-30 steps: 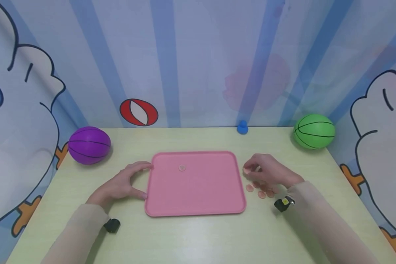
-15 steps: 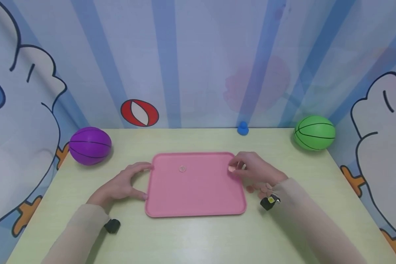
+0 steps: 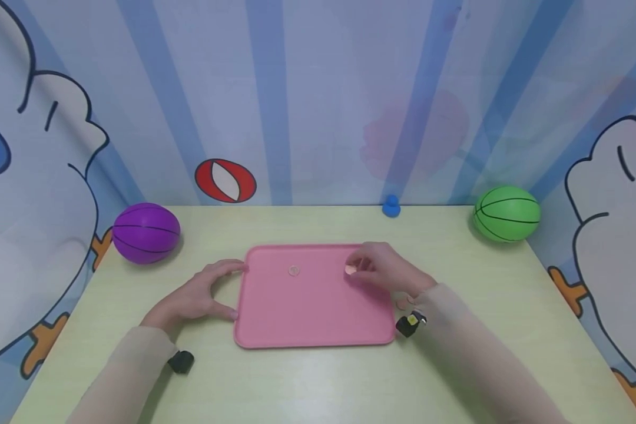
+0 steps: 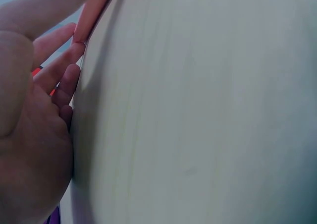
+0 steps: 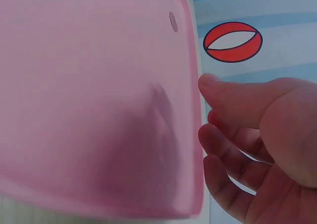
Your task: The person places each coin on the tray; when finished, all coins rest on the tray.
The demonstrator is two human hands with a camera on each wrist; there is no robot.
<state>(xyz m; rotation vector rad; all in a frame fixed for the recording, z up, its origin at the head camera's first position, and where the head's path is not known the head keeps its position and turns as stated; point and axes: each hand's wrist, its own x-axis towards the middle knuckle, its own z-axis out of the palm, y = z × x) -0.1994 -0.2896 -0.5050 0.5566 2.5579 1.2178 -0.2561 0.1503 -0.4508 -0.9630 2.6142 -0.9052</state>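
Observation:
A pink tray [image 3: 312, 312] lies on the table in the head view, with a small round coin [image 3: 294, 271] flat near its back left. My left hand [image 3: 193, 294] is spread at the tray's left rim, fingertips and thumb touching it; the left wrist view has fingers [image 4: 62, 60] against the tray edge [image 4: 94, 13]. Over the tray's right part, my right hand [image 3: 384, 268] pinches a copper-coloured coin [image 3: 350, 269] between thumb and fingers. That held coin is hidden in the right wrist view, where the coin in the tray [image 5: 173, 22] shows edge-on.
Loose coins [image 3: 401, 303] lie just right of the tray, partly covered by my right wrist. A purple ball [image 3: 146, 234] stands at the back left, a green ball [image 3: 507, 214] at the back right. A small blue object [image 3: 391, 206] sits by the patterned backdrop [image 3: 323, 118].
My right hand has moved left from beside the loose coins to over the tray, carrying the pinched coin. The left hand stays at the tray's left rim.

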